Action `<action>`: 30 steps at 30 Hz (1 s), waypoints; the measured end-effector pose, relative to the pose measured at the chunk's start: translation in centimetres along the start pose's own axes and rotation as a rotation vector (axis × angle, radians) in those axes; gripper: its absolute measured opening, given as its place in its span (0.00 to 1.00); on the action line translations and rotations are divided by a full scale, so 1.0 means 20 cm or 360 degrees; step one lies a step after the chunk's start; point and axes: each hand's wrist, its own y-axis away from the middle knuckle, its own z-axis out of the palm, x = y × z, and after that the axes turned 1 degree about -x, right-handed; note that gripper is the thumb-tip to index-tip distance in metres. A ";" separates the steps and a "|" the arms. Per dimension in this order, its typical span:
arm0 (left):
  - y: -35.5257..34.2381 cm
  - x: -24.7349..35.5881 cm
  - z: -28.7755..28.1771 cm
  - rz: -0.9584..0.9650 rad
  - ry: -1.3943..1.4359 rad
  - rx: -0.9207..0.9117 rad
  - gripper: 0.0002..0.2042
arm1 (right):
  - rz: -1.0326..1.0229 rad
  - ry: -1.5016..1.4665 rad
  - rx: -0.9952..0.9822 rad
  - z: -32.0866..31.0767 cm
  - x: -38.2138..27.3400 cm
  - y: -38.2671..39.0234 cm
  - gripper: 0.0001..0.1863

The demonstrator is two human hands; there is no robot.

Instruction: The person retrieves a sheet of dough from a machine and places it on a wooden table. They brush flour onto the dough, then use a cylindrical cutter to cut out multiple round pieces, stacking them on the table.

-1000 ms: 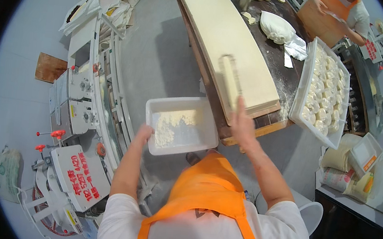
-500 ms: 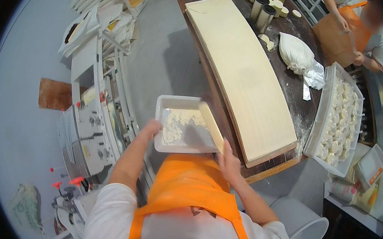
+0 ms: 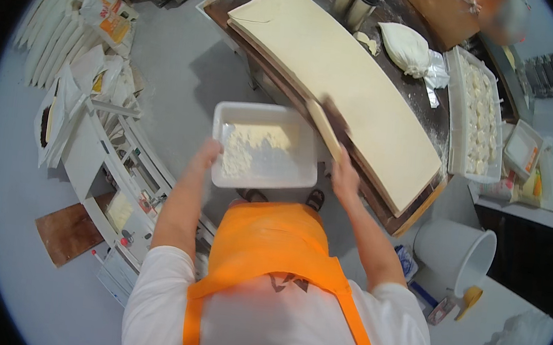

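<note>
My left hand (image 3: 207,154) grips the left wall of a white plastic tub (image 3: 262,186), held out over the floor beside the table. White flour or crumbs (image 3: 236,159) lie scattered over the tub's bottom, mostly at its left and far sides. In my right hand (image 3: 345,179) is a bench brush (image 3: 324,130) with a long pale wooden back; its dark bristles are blurred and face the table's near edge. Just beyond the brush, a long thick sheet of pale dough (image 3: 345,79) lies on a board on the dark table (image 3: 223,4).
Across the table stand dark metal cylinders (image 3: 361,11), a tied white bag (image 3: 405,48) and a white crate of pale rounds (image 3: 451,116). A white bucket (image 3: 435,251) stands at right. Machine frames (image 3: 125,158) run along my left. Another person's hand (image 3: 471,1) shows at far right.
The brush has come out of the tub and moved right to the table's edge. The tub has shifted slightly left and away from me. My view has turned.
</note>
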 end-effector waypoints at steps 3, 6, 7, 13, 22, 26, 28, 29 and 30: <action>-0.12 0.27 -0.24 0.0045 -0.0061 -0.0016 0.09 | -0.0305 0.0000 0.0082 0.26 -0.44 -0.40 0.30; -0.23 0.46 -0.40 0.0017 -0.0047 0.0084 0.10 | -0.0229 -0.0081 0.0050 0.31 -0.59 -0.37 0.30; -0.26 0.51 -0.44 0.0071 -0.0029 0.0102 0.10 | -0.0201 -0.0047 0.0074 0.28 -0.56 -0.25 0.31; -0.54 0.71 -0.67 0.0175 0.0061 0.0071 0.11 | 0.0418 0.0014 0.0286 0.05 -0.20 0.54 0.30; -0.99 1.09 -1.09 0.0072 -0.0164 -0.0019 0.18 | 0.0164 -0.0218 -0.0016 0.61 -1.04 -0.92 0.29; -1.09 1.32 -1.30 0.0088 -0.0176 0.0019 0.21 | 0.0026 -0.0321 -0.0211 0.82 -1.69 -1.50 0.29; -1.14 1.39 -1.37 0.0079 -0.0247 0.0005 0.21 | -0.0018 -0.0337 -0.0309 0.82 -1.86 -1.59 0.30; -1.17 1.41 -1.42 0.0096 -0.0273 0.0018 0.21 | -0.0017 -0.0409 -0.0353 0.81 -1.91 -1.61 0.30; -1.20 1.41 -1.46 0.0110 -0.0285 0.0030 0.21 | 0.0008 -0.0382 -0.0411 0.80 -1.94 -1.61 0.30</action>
